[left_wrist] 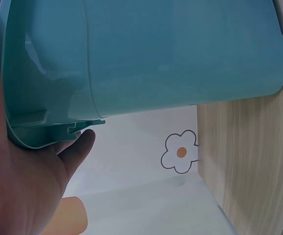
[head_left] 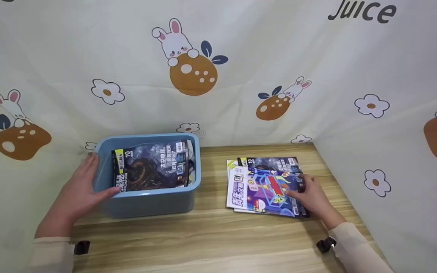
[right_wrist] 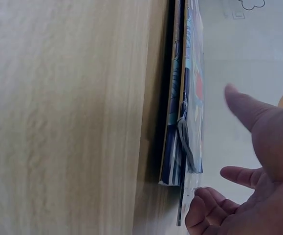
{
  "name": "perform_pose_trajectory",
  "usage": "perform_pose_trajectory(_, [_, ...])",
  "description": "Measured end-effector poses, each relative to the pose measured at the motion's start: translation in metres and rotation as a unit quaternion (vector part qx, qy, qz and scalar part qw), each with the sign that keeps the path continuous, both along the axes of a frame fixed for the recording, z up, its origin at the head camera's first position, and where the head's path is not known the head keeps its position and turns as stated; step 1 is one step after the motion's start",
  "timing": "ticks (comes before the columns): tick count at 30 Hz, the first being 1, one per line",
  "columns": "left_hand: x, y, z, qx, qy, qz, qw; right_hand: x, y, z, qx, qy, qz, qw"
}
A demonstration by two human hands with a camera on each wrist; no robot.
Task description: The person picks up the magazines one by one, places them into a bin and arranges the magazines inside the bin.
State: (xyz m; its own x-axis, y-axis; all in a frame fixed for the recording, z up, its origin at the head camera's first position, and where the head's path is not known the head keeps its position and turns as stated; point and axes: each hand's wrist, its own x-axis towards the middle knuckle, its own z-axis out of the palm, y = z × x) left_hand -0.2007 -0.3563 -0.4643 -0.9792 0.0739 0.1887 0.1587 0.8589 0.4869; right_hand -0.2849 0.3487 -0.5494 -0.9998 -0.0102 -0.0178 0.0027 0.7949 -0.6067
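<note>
On the left of the table is a blue plastic bin [head_left: 150,204] with magazines inside, a dark-covered magazine [head_left: 152,167] uppermost. My left hand [head_left: 84,189] grips the bin's left rim, thumb along the near edge; in the left wrist view fingers [left_wrist: 77,152] curl beneath the rim. To the right lies a small pile of magazines, a colourful purple-and-white magazine [head_left: 268,193] on top and a dark magazine [head_left: 271,163] showing behind it. My right hand [head_left: 313,195] is at the pile's right edge, thumb extended over the top cover and apart from the fingers, holding nothing.
A wooden table [head_left: 203,242] carries the bin and the pile. Behind and at both sides hangs a pale curtain [head_left: 237,125] printed with rabbits, oranges and flowers; the bin stands close to its back part.
</note>
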Motion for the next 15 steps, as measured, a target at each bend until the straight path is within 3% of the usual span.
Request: perform_pose_trajectory(15, [0.0, 0.0, -0.001, -0.003, 0.001, 0.005, 1.0, -0.003, -0.014, 0.008, 0.036, -0.087, 0.012, 0.9955])
